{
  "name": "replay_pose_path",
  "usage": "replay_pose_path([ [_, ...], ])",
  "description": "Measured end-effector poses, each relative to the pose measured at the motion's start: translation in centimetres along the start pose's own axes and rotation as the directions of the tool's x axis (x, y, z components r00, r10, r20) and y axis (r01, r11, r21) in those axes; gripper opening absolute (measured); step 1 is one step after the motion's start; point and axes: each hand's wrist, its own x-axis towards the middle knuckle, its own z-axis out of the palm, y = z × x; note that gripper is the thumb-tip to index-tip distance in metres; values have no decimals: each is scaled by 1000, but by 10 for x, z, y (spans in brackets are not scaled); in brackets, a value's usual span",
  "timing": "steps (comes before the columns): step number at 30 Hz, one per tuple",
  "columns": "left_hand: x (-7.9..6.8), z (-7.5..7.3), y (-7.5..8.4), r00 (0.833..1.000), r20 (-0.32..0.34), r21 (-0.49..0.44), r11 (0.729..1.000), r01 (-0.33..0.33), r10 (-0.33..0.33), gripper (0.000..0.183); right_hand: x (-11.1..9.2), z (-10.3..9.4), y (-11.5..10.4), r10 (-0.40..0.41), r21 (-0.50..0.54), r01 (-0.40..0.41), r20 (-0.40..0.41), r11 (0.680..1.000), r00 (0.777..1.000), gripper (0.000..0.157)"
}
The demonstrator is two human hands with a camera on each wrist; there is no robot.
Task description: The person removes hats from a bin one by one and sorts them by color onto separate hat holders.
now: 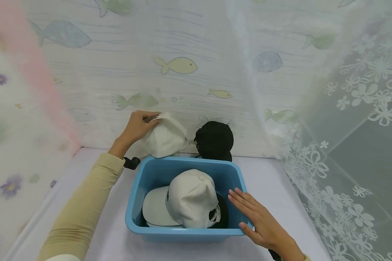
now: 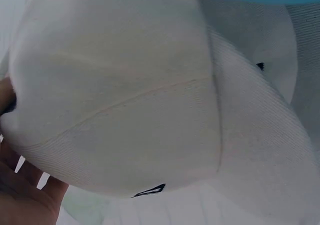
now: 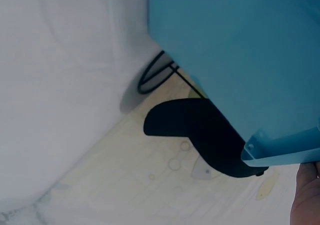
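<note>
In the head view my left hand (image 1: 137, 125) pinches the edge of a white baseball cap (image 1: 166, 136) behind the blue bin (image 1: 184, 232). The left wrist view shows that cap's crown (image 2: 125, 95) close up, with a small dark mark near its lower edge. My right hand (image 1: 264, 219) rests on the bin's right rim, fingers straight. A pale grey-white cap (image 1: 192, 199) lies in the bin, brim to the left. Part of something dark (image 1: 223, 214) shows beside it, mostly hidden. A black cap (image 1: 213, 140) is behind the bin, right of the white one.
The bin stands on a white-covered surface (image 1: 258, 181). A pale fish-print curtain (image 1: 183, 87) hangs right behind the caps. Sheer flowered fabric (image 1: 356, 156) slopes down at the right. Black wire (image 3: 150, 75) shows near the black cap in the right wrist view.
</note>
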Motion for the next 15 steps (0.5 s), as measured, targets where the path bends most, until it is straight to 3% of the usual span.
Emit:
replay_pose_path([
  [7,2,5,-11,998,58,-12,1000,11,-10,44,1,1,1,-8,-3,8,-14,1000,1000,59],
  [15,5,4,-21,981,174,-16,996,86,-81,56,2,0,0,0,-1,0,-9,1000,1000,59],
])
